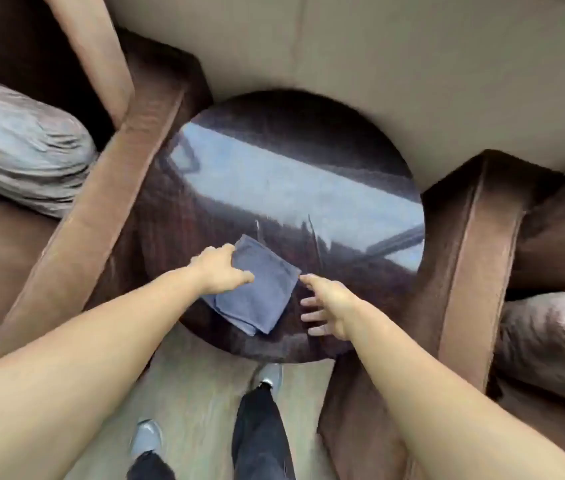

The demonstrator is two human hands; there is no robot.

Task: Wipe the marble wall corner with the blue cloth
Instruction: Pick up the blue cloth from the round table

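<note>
In the head view, the folded blue cloth point(256, 285) lies on the near edge of a round dark glossy table point(308, 174) between two brown sofas, the left hand point(220, 271) resting on its left edge, grip unclear, while the right hand point(326, 303) hovers just beside it, fingers spread.

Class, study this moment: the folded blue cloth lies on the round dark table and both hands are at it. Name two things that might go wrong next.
1. The left hand only rests on an edge of the blue cloth, so it may unfold when lifted.
2. The cloth lies near the edge of the glossy table and might slide off onto the floor.
</note>
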